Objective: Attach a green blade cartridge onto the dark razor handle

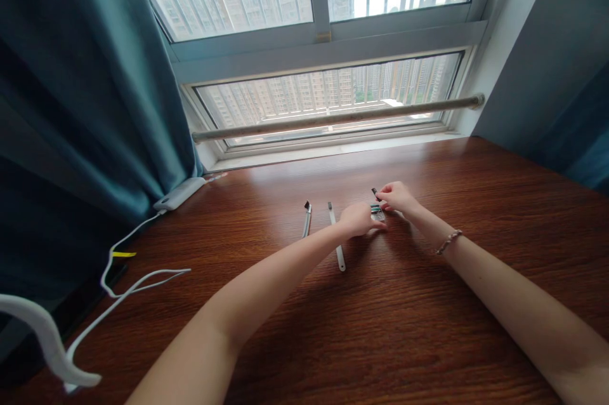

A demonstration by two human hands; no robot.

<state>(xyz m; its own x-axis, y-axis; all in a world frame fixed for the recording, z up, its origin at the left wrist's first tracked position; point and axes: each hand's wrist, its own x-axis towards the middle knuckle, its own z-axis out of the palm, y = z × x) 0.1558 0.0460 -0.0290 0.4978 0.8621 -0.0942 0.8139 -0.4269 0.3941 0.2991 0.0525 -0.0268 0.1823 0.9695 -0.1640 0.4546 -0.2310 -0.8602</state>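
My right hand (397,197) pinches a small dark, flat piece (375,193) between thumb and fingers; its exact kind is too small to tell. Just below it lies a small, pale, clear-looking case (377,215) with dark and teal strips in it. My left hand (358,219) is closed at the left side of this case, its thumb along the near edge. Left of that hand, a slim white-handled brush (340,259) lies partly under my left wrist. Further left is a silver-handled tool with a dark head (307,218), its lower end hidden by my forearm.
The brown wooden tabletop (404,303) reaches to the window ledge, where a metal rail (333,119) runs across. At the left are a white power strip (181,194), a white cable (137,285), a curved white stand (42,329) and a blue curtain (95,75).
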